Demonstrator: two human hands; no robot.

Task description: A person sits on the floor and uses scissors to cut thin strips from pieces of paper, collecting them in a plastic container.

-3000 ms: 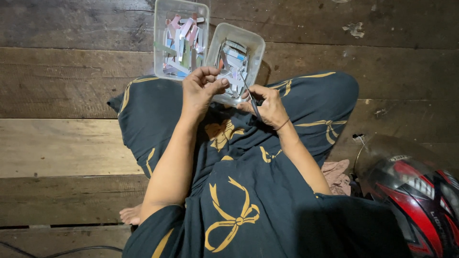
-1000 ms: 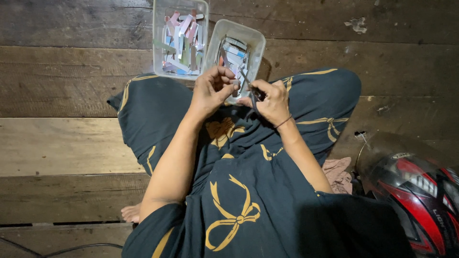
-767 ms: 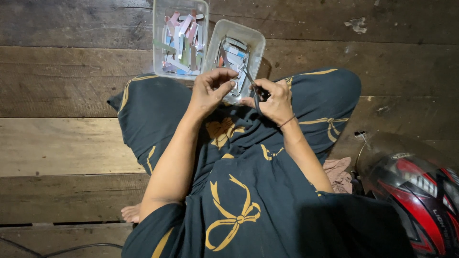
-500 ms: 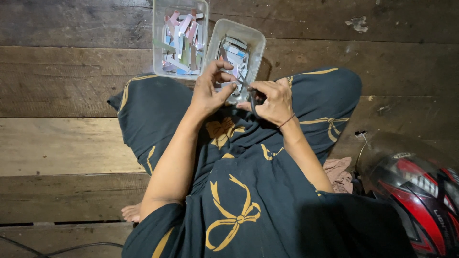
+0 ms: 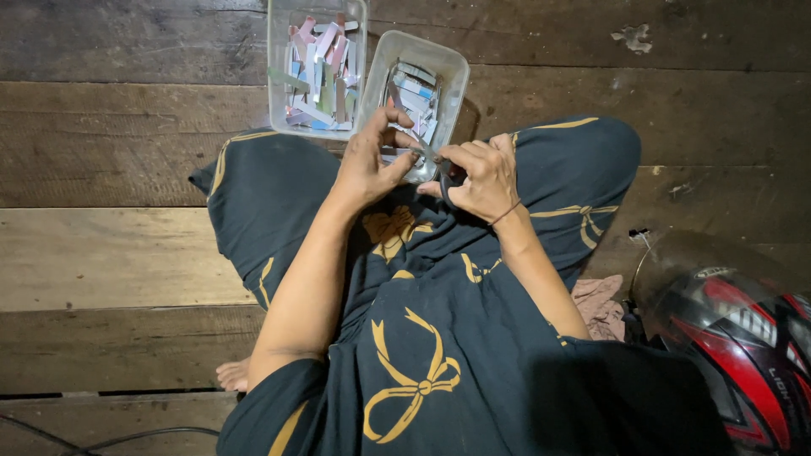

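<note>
Your right hand [image 5: 481, 177] grips scissors [image 5: 438, 160] and your left hand [image 5: 369, 160] pinches a strip over the near tub [image 5: 456, 72] — both 2 tubs already hold many cut strips [image 5: 317, 72], though what remains uncut isn't visible.

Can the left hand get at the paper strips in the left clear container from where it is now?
Probably yes. The left hand sits just below the left clear container, which is open on top, and nothing lies between them. The paper strips are uncovered.
</note>
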